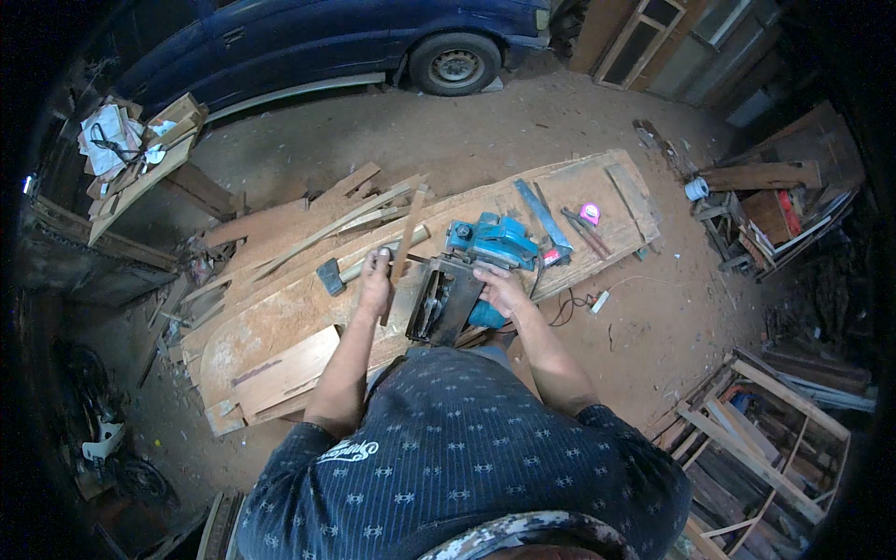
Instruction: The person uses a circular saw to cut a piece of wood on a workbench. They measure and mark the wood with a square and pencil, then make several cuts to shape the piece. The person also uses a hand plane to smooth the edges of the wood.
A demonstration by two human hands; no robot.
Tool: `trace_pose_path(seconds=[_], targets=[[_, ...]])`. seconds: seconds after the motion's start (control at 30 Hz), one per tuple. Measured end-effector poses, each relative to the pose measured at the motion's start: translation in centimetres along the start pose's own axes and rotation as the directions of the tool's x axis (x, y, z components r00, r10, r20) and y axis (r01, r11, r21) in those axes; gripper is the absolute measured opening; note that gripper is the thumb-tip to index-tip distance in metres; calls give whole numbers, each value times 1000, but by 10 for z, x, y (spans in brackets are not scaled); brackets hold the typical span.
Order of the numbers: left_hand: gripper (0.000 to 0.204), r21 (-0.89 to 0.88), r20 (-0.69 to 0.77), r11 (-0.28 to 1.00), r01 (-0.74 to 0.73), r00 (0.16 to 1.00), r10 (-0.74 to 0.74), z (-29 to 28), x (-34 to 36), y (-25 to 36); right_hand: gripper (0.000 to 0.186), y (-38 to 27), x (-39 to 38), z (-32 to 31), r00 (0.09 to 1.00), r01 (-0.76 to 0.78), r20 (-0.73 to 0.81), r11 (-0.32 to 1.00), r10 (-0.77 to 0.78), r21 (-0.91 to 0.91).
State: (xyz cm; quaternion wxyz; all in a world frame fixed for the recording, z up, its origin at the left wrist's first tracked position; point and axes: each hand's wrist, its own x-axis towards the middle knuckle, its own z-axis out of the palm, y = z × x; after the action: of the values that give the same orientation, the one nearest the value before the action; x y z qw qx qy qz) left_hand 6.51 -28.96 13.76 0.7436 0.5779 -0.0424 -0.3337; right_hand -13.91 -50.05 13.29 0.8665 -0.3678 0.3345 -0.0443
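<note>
Nearest the person's body, the power saw (pixel 455 301) is held over the near edge of the desk (pixel 271 341), its dark base plate turned upward. The plate's long axis runs away from the body and leans slightly to the right; the slotted opening lies along its left side, and the teal housing (pixel 486 315) shows beneath the right side. The right hand (pixel 501 290) holds the saw by the plate's right edge. The left hand (pixel 375 269) is well to the left of it, fingers bent in close; what they grip, if anything, I cannot tell.

Between the left hand and the saw, a thin wooden strip (pixel 408 238) points away from the body, tilted rightward. Just past the left hand lies a hammer (pixel 330 277), its head to the left and its pale handle aimed away to the right.

Farther on, a blue planer (pixel 492 240) lies beyond the saw, roughly crosswise to the body. To its right, a blue-grey flat bar (pixel 541 215) points away and leftward, near pliers (pixel 586 235) and a pink tape measure (pixel 589 213). Beyond the desk, on the dirt floor (pixel 551 121), stands a dark blue car (pixel 308 47).
</note>
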Motion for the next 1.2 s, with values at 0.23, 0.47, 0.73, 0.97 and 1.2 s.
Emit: trace_pose_path(seconds=[0.23, 0.47, 0.73, 0.97, 1.2], targets=[[32, 235, -107, 972, 14, 994, 12, -110, 24, 81, 36, 5, 9, 12, 1000, 15, 14, 993, -13, -119], [33, 723, 217, 571, -388, 913, 346, -81, 5, 179, 40, 3, 27, 48, 999, -29, 19, 953, 37, -301], [35, 826, 499, 181, -534, 842, 206, 5, -37, 236, 46, 19, 45, 68, 996, -89, -32, 927, 83, -365], [36, 819, 544, 123, -560, 827, 145, 18, -26, 239, 70, 22, 45, 79, 994, -111, -47, 908, 101, -404], [32, 777, 365, 371, -509, 844, 393, -21, -6, 222, 47, 32, 47, 74, 995, 72, -30, 877, -97, -474]])
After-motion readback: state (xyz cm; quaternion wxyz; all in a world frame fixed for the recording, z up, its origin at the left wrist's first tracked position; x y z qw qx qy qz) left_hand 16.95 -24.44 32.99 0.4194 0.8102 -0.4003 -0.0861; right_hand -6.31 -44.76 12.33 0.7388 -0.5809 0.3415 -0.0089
